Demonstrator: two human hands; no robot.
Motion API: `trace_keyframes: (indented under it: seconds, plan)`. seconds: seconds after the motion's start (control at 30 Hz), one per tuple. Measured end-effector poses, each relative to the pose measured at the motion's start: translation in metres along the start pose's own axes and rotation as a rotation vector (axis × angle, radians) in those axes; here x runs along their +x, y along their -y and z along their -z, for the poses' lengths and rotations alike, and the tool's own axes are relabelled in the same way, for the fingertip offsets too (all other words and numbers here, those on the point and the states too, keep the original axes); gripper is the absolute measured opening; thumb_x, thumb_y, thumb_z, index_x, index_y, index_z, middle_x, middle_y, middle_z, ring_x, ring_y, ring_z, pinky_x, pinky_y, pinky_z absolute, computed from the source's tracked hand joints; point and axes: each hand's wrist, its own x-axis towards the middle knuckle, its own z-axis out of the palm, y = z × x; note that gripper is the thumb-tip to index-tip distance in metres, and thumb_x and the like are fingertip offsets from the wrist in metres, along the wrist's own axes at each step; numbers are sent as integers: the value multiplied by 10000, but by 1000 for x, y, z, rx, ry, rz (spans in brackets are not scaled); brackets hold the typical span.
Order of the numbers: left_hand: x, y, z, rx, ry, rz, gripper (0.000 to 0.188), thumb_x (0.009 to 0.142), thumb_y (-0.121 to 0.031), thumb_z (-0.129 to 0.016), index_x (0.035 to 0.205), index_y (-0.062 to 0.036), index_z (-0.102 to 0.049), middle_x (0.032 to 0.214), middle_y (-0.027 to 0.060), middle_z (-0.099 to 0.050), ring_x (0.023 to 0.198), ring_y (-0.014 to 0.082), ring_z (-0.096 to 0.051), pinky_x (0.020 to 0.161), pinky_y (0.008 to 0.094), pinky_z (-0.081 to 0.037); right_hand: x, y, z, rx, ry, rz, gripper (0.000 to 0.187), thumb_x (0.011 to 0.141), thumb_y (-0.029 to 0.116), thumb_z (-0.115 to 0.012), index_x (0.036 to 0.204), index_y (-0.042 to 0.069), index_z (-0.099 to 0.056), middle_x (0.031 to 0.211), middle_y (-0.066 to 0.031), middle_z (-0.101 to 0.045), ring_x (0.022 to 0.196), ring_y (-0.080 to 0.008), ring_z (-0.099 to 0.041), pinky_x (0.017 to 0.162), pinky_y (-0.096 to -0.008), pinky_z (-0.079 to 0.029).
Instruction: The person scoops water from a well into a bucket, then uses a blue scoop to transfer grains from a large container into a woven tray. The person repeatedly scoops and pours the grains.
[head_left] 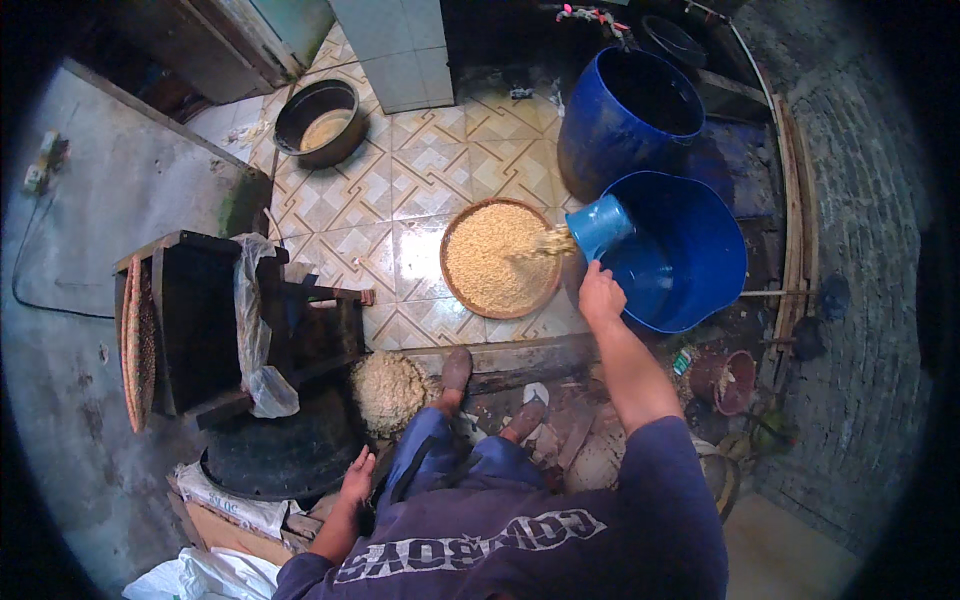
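Note:
My right hand [602, 296] is closed round the handle of a blue plastic dipper [600, 226], which is tipped to the left. Pale yellow beans [490, 255] spill from its mouth in a blurred stream. They land on a heap of the same beans, which fills a round brown-rimmed tray [444, 262] on the tiled floor. Just right of the dipper stands a wide blue tub [718, 255]; its lower inside looks wet or shiny. My left hand [357, 477] hangs beside my left thigh, holding nothing, its fingers loosely stretched.
A tall blue barrel [590, 140] stands behind the tub. Farther left sits a dark basin [345, 140] with pale contents. Dark wooden furniture [190, 330] draped with clear plastic is at left. A pale heap [390, 392] lies by my feet, near the step edge [540, 352].

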Motion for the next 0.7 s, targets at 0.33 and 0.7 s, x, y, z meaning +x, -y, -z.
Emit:
trace_keyframes:
  seconds: [0.33,0.7]
  plan:
    - [-13,-18,-10,-131,108,138,614,904,-417,-470,1397,-99,-290,1378,124,-396,1257,208,-378,1006,292,-294,-25,-21,32,42,-240,-67,417,844,62,-468,1242,106,-352,1093,-178,-460,829,-338,-619,670,-422,-527]
    - [-6,-22,-39,-76,218,32,597,936,-338,-462,1404,-41,-243,1056,71,-587,941,161,-538,869,265,-402,-235,-161,35,1708,-389,-252,456,831,71,-543,1239,98,-342,924,-20,-473,678,-86,-459,532,-225,-384]
